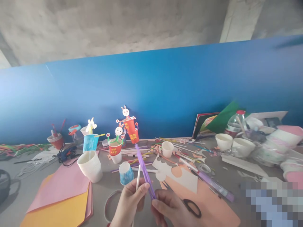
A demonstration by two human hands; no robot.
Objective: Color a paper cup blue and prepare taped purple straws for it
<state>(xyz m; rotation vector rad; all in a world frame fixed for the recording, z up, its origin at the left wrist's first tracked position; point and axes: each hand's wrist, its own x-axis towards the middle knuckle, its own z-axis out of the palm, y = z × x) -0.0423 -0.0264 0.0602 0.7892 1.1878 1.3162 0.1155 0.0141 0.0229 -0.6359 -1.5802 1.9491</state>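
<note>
My left hand (pixel 132 197) is closed around a thin white straw (pixel 138 177), its thumb pressed against several long purple straws (pixel 143 164). My right hand (pixel 170 206) pinches the lower part of the purple straws. Their upper end reaches the base of a red paper cup (pixel 132 135) topped by a paper rabbit (pixel 125 112); whether they join it I cannot tell. Just beyond my left hand, a blue painted cup (pixel 126 173) stands upside down. Black-handled scissors (pixel 193 208) lie beside my right hand, partly covered by it.
On the left are pink and yellow paper sheets (pixel 59 201), stacked white cups (pixel 90 166) and a blue glue gun (pixel 68 154). Cut paper (pixel 177 181) and a purple-ended tube (pixel 215 186) lie at right. Behind stands a blue partition (pixel 163 91); plastic-wrapped cups (pixel 265 151) crowd the far right.
</note>
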